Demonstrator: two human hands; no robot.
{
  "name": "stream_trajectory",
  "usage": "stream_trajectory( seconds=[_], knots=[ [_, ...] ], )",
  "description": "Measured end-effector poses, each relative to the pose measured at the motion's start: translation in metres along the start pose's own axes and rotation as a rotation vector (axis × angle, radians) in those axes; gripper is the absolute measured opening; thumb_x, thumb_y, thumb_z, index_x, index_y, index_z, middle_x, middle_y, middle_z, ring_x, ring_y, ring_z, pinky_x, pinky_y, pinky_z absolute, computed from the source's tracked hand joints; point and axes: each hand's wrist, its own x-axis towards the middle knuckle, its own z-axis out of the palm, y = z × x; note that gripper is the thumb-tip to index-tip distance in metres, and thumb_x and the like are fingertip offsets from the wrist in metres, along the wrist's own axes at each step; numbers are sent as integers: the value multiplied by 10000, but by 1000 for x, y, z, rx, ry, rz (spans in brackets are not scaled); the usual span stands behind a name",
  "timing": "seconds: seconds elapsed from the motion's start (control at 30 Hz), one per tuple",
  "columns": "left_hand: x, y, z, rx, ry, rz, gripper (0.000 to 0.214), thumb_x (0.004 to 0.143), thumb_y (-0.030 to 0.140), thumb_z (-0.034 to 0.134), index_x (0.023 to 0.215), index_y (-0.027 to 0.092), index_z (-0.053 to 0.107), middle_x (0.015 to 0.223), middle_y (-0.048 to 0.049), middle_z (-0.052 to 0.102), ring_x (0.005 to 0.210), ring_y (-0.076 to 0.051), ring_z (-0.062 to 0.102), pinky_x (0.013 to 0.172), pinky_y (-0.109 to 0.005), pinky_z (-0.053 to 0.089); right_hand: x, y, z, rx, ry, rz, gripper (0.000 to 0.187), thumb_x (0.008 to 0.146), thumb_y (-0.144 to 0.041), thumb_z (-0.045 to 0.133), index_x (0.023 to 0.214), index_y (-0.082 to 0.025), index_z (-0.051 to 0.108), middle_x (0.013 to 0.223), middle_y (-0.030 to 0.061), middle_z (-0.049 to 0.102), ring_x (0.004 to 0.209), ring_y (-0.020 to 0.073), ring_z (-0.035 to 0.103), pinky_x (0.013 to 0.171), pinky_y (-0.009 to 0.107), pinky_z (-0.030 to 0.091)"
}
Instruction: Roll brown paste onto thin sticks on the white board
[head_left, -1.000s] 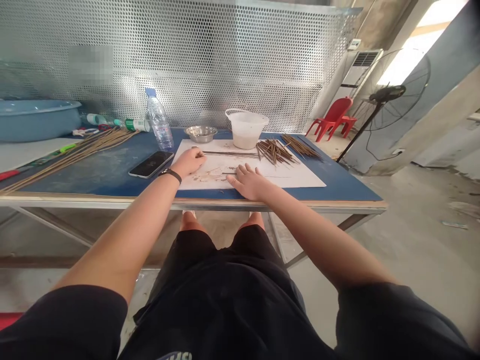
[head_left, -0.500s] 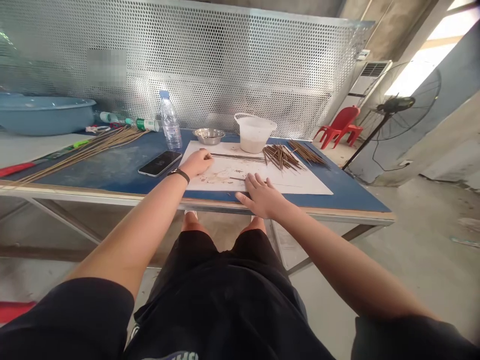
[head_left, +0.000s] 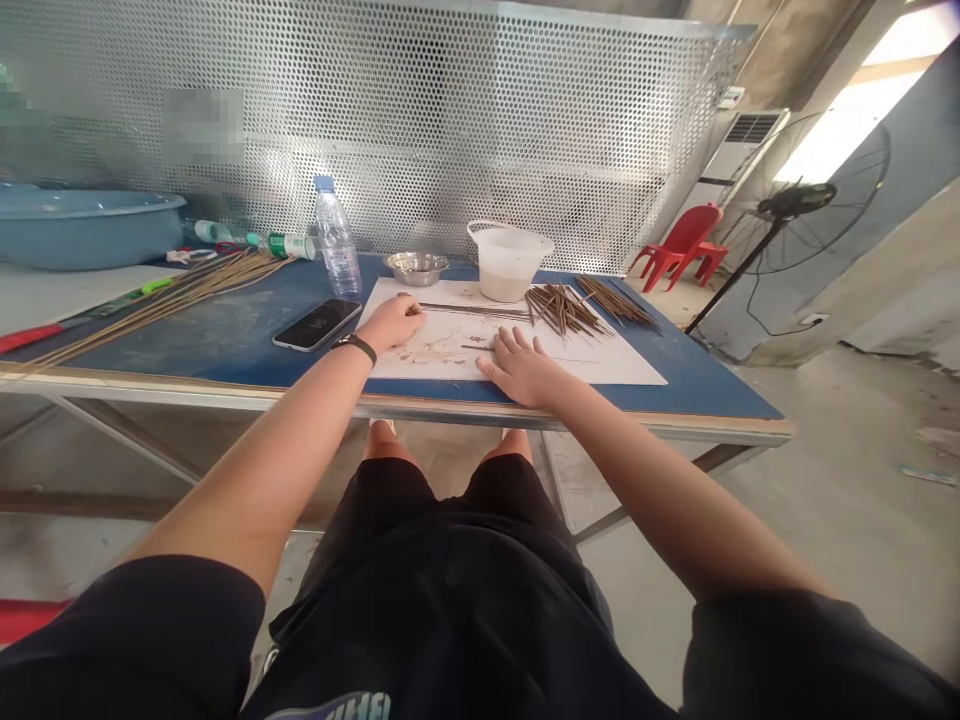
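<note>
Left hand (head_left: 391,325) curled on the white paper sheet (head_left: 622,367), contents not determinable; right hand (head_left: 521,370) spread flat, empty, just beside a short dark stick (head_left: 478,347); loose brown sticks (head_left: 562,310) lie farther along the sheet

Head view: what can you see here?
Table: one, blue, in front.
Paper sheet: one, white, on table.
Brown sticks: one heap, on paper.
Tan sticks: one bundle, table's left.
Smartphone: one, black, left of paper.
Water bottle: one, clear, behind phone.
Steel bowl: one, silver, behind paper.
Plastic jug: one, white, behind paper.
Basin: one, pale blue, far left.
Perforated screen: one, silver, behind table.
Left hand: one, wristband, on paper.
Right hand: one, bare, on paper.
</note>
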Motion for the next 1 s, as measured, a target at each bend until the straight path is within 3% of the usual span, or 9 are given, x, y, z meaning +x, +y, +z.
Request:
stream_trajectory(
  seconds=[0.13,0.27,0.4,0.47,0.57,0.87,1.0],
  knots=[
    [3,-1,1,25,12,-5,151,920,297,717,859,233,593,808,-48,669,572,-176,517,515,-325,384,-19,16,-2,38,111,-7,1000,1110,-744,209,1824,-47,143,1905,202,81,1772,415,31,1402,665,108],
    [2,2,-2,40,5,0,151,925,309,721,861,229,610,836,-67,692,616,-196,556,547,-333,399,-34,52,-17,-15,174,117,661,1108,-392,441,1636,-13,557,1827,266,359,1723,403,308,1361,549,330],
    [1,2,-2,44,-9,6,162,936,322,717,857,235,606,845,-68,695,627,-205,561,569,-340,411,-45,82,-22,-54,231,66,377,996,-205,562,1270,-115,805,1685,210,594,1586,351,536,1298,482,419],
    [2,0,-1,48,-2,5,156,936,311,714,855,237,604,817,-61,678,611,-203,546,557,-341,405,-46,86,-19,-63,237,37,312,987,-166,556,1148,-141,822,1562,195,698,1478,331,625,1259,460,450],
    [4,-1,0,59,9,9,156,932,294,713,839,237,601,771,-53,657,610,-209,547,552,-339,404,-42,84,-15,-79,226,17,306,1018,-156,521,1127,-144,807,1396,190,770,1336,317,683,1181,430,494],
    [0,4,-1,48,2,0,163,929,284,717,840,233,591,812,-61,667,616,-201,542,554,-338,403,-35,90,-22,-176,175,-47,294,1060,-216,506,1100,-142,788,1202,198,771,1208,345,674,1074,446,519],
    [-1,5,-2,51,-15,-10,179,962,302,688,838,236,576,798,-56,646,614,-203,535,553,-339,405,-30,73,-19,-197,196,-65,314,1066,-191,484,1139,-143,786,1184,198,774,1134,331,687,991,423,525]
  ],
)
